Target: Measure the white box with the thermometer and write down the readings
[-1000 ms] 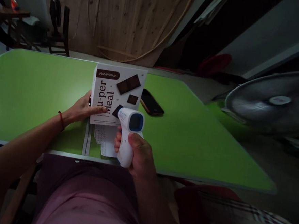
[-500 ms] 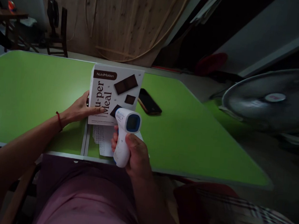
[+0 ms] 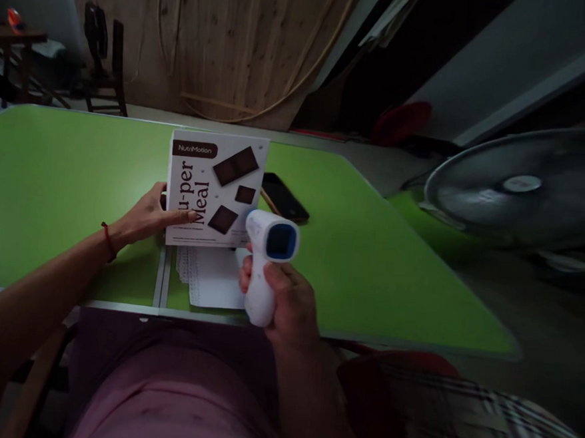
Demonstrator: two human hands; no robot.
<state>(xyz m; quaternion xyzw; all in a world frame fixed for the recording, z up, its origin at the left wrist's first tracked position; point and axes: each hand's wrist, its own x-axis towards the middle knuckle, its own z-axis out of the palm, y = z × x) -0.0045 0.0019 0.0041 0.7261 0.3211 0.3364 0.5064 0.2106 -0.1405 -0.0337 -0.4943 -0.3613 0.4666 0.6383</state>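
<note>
My left hand (image 3: pixel 147 214) grips the lower left side of a white NutriMotion box (image 3: pixel 201 196), thumb across its front. Pictures of dark chocolate pieces cover the box face, which is tilted up toward me. In my right hand (image 3: pixel 289 299) is a white infrared thermometer (image 3: pixel 264 264), its fingers wrapped round the handle. The thermometer's blue-rimmed screen (image 3: pixel 281 241) faces me and looks dark. Its front end is near the lower right corner of the box. White sheets of paper (image 3: pixel 218 282) lie on the table below the box, partly covered by it and by my right hand.
A dark phone (image 3: pixel 284 197) lies on the green table (image 3: pixel 369 271) behind the thermometer. To the right stands a large metal fan (image 3: pixel 505 184). A chair (image 3: pixel 105 76) is past the far table edge, and plaid fabric (image 3: pixel 483 419) lies at lower right.
My right hand has moved the thermometer to the right, away from the box front, uncovering more of the box and the paper. My left hand keeps its hold on the box.
</note>
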